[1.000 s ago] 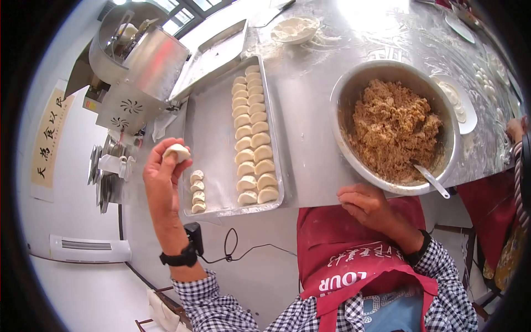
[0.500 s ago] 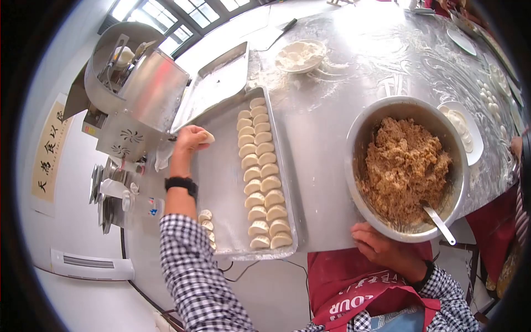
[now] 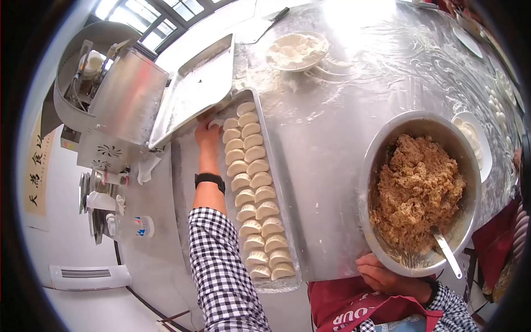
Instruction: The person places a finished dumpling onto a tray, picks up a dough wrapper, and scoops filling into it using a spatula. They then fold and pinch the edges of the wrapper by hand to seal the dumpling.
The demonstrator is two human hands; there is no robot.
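Near the far end of the long metal tray [image 3: 260,282], my left hand [image 3: 207,134] pinches a pale folded dumpling [image 3: 217,123], largely hidden by the fingers. Two rows of crimped half-moon dumplings [image 3: 255,180] run along the tray to the right of my left arm. My right hand [image 3: 383,275] rests at the table's front edge, close below the big steel bowl [image 3: 365,185]. Its fingers are loosely bent, with nothing visible in them. Brown minced filling [image 3: 417,191] fills the bowl, and a spoon [image 3: 447,253] leans in it with its handle over the rim.
A second metal tray [image 3: 191,91] overlaps the far end of the dumpling tray. Behind lie a dish of flour [image 3: 297,51] and a dark-handled blade [image 3: 272,25]. A steel machine [image 3: 130,88] stands left. A white plate [image 3: 482,145] sits right of the bowl, near another person's apron [image 3: 495,232].
My left hand has moved from the tray's left side to the far end of the left row, still with a dumpling. My right hand stays by the bowl; the view has shifted.
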